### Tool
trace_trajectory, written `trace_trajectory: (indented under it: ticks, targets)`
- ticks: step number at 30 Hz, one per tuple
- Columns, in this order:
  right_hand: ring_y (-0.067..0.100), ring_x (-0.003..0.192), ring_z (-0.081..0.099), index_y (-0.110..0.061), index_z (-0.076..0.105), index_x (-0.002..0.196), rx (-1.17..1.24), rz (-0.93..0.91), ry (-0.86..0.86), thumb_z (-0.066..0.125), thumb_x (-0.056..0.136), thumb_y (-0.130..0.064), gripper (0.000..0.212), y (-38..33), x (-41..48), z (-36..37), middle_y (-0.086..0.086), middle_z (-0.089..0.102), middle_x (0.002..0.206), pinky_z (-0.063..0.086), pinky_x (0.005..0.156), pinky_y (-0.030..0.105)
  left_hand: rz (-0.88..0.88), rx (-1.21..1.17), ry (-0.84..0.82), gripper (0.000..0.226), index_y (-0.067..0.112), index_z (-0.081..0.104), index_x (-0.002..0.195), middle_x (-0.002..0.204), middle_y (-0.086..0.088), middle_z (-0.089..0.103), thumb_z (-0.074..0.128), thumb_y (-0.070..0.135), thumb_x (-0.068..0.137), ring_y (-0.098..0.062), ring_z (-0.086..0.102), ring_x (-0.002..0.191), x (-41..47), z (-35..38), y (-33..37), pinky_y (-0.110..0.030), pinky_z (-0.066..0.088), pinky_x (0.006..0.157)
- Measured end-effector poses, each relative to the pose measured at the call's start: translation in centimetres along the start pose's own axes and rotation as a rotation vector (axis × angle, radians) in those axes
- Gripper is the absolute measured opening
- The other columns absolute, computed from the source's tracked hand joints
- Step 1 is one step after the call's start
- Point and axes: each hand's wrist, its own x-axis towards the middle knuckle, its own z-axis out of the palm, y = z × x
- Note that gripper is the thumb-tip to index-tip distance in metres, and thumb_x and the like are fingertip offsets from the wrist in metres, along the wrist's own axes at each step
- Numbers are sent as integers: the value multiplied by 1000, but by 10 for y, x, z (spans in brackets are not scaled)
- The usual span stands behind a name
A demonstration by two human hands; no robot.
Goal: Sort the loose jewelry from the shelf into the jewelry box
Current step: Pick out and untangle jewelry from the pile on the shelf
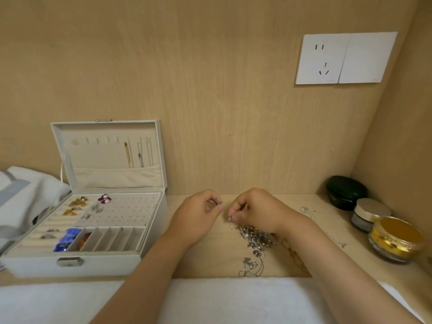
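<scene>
while the jewelry box (112, 263) stands open at left, the left hand (196, 218) pinches a small silver piece (219, 203). the right hand (254, 209) pinches a thin post (230, 217) over the loose jewelry (257, 237) on the shelf (350, 267); tiny parts call for firm, slow handling.

Wooden shelf (210, 260), jewelry box (93, 263), loose jewelry (257, 237), jars (395, 239)
</scene>
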Motion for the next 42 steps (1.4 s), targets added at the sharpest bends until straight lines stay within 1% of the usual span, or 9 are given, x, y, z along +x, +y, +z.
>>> trace_trajectory:
  ticks: [3,6,9,13,16,22,26,35,42]
  targets:
    - [-1,55,56,-17,79,87,269,4,90,73,88,-11,8,-3,0,-4,-8,71,71,48,55,19,-19,-19,43,7,30,66,88,72,13,62,69,25,88,-1,60,71,1,-5,5,-26,50,75]
    - [7,48,47,-8,77,90,475,19,103,73,87,-4,7,-10,-1,-6,-6,68,66,41,47,20,-12,-42,96,7,30,65,87,74,11,64,69,25,88,-3,61,73,3,-16,15,-26,50,73]
    - [14,49,46,-11,78,91,540,20,107,75,85,-3,10,-19,-1,-3,2,68,69,40,48,22,33,-44,111,8,29,65,86,77,15,63,69,23,88,-6,61,72,0,-34,22,-30,52,76]
    - [12,49,45,-16,80,89,499,-15,119,75,86,-8,9,-40,3,3,-10,60,54,40,50,21,51,37,106,4,31,65,88,78,26,61,68,29,88,-5,61,73,-12,-73,17,-33,53,78]
    - [5,48,45,-19,78,83,479,-88,137,75,87,-10,10,-67,14,13,-10,60,60,39,48,19,37,72,156,4,29,65,89,80,21,62,68,26,88,-6,59,72,-22,-107,5,-34,52,78]
    - [-1,50,46,-20,77,83,430,-191,139,72,84,-5,15,-136,45,51,-10,63,66,40,56,15,-35,135,229,6,32,67,92,83,18,65,68,29,88,-2,58,72,-48,-167,-34,-27,51,74]
    - [-6,61,60,-25,80,87,386,-199,140,74,82,-10,17,-168,67,79,-15,72,73,47,69,14,-80,107,265,11,34,68,94,87,15,64,68,23,91,7,55,75,-65,-193,-63,-8,41,68]
    - [-4,44,53,-15,80,91,658,-137,185,78,84,-11,8,-213,94,112,-12,67,57,42,51,11,-120,-56,295,15,43,70,89,82,19,66,68,29,91,-9,61,72,-79,-214,-96,-32,56,73]
    - [-2,44,56,-7,78,88,773,-124,125,81,79,-3,10,-221,96,124,-3,71,62,43,49,9,-90,-37,292,18,46,67,88,89,24,66,69,28,91,-6,59,80,-79,-224,-100,-32,54,82]
